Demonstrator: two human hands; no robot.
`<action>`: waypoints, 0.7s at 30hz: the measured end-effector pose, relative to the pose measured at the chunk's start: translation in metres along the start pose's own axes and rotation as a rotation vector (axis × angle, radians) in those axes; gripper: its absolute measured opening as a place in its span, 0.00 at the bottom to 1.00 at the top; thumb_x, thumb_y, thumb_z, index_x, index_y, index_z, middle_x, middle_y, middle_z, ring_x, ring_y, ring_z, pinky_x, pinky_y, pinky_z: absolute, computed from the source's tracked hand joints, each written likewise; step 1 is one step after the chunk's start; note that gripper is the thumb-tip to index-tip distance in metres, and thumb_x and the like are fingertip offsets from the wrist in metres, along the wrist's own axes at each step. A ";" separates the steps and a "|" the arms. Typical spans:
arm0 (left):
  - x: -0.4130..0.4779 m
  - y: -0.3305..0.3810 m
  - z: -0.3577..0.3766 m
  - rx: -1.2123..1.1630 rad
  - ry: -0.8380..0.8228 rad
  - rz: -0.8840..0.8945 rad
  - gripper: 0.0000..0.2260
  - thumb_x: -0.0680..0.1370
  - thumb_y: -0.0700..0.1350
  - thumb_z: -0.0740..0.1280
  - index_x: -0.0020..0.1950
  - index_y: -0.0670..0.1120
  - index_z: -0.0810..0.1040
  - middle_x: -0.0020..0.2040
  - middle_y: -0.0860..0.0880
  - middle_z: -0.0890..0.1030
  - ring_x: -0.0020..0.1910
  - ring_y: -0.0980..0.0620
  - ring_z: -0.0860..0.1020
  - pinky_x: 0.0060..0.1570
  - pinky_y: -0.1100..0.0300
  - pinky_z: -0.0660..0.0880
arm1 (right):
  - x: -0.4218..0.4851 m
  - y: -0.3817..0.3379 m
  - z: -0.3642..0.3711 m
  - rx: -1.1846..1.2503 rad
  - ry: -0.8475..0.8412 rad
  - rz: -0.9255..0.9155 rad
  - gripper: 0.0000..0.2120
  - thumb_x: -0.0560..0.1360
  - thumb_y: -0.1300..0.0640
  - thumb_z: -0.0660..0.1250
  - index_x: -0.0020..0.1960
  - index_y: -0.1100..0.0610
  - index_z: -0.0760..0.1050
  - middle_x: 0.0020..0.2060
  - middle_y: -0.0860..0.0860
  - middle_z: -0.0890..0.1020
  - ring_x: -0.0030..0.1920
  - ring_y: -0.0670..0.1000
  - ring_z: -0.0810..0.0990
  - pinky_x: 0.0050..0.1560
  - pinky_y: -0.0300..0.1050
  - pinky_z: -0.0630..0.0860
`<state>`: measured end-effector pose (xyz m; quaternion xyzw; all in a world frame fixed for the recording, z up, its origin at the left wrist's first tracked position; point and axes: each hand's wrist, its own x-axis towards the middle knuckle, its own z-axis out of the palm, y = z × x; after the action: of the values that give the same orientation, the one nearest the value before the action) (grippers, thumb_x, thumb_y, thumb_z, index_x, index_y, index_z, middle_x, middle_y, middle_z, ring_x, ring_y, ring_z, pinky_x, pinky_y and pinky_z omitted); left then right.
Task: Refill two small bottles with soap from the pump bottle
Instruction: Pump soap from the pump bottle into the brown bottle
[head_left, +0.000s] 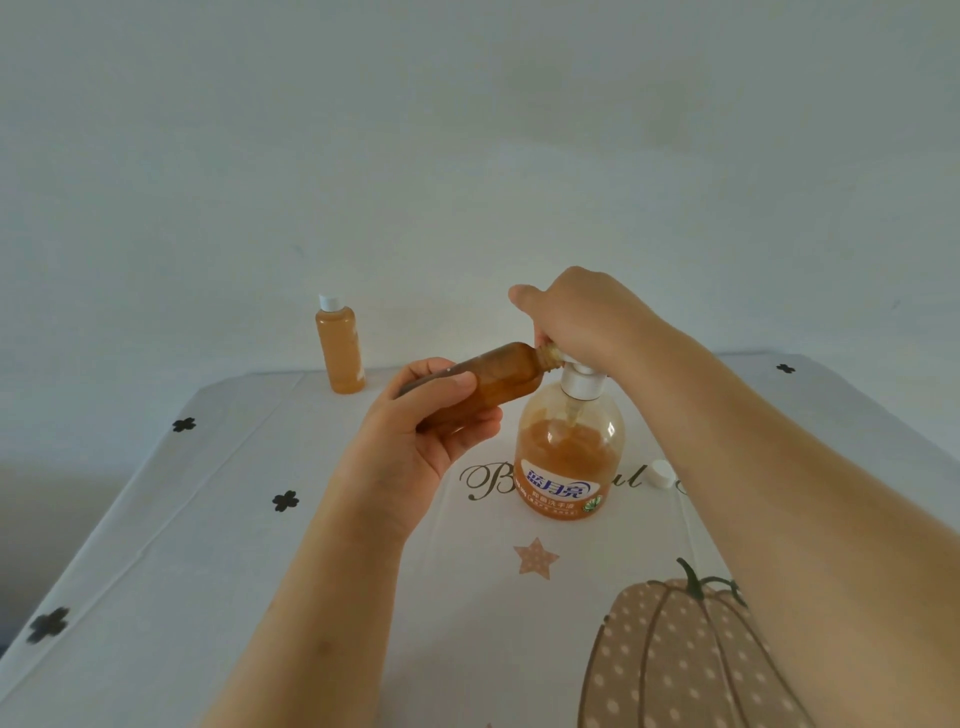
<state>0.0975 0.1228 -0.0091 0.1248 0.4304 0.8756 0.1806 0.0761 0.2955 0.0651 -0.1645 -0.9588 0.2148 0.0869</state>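
A pump bottle (569, 457) of orange soap with a white collar stands at the middle of the table. My right hand (587, 317) covers its pump head from above, fingers curled over it. My left hand (421, 431) grips a small uncapped bottle (498, 379), tilted almost flat, its open neck up against the pump spout. Orange soap fills much of that bottle. A second small bottle (340, 348), full of orange soap and closed with a white cap, stands upright at the far left of the table.
A loose white cap (661, 474) lies on the table right of the pump bottle. The table (208, 545) wears a white cloth printed with black clovers, a star and a pumpkin. A plain wall rises behind the far edge.
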 end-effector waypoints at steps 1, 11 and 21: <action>0.000 0.000 0.000 -0.001 -0.004 -0.002 0.06 0.67 0.38 0.69 0.42 0.44 0.75 0.37 0.45 0.83 0.35 0.46 0.82 0.37 0.58 0.81 | 0.000 0.000 0.000 0.006 0.003 0.000 0.25 0.81 0.41 0.55 0.45 0.59 0.81 0.32 0.52 0.80 0.34 0.53 0.77 0.42 0.48 0.74; -0.003 0.002 0.004 -0.038 -0.003 -0.019 0.07 0.67 0.37 0.69 0.42 0.45 0.76 0.39 0.44 0.83 0.36 0.45 0.83 0.39 0.58 0.82 | -0.007 -0.005 -0.008 0.001 -0.009 0.010 0.24 0.81 0.43 0.55 0.47 0.60 0.81 0.31 0.53 0.79 0.33 0.53 0.77 0.42 0.47 0.75; -0.006 0.004 0.004 -0.071 -0.021 -0.024 0.06 0.68 0.37 0.69 0.42 0.45 0.76 0.41 0.43 0.83 0.37 0.45 0.83 0.38 0.58 0.82 | -0.008 -0.011 -0.017 -0.061 -0.004 -0.001 0.25 0.81 0.43 0.54 0.46 0.60 0.82 0.31 0.52 0.79 0.31 0.53 0.76 0.44 0.47 0.76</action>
<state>0.1033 0.1206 -0.0038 0.1225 0.3984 0.8867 0.2001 0.0850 0.2902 0.0844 -0.1663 -0.9651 0.1859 0.0801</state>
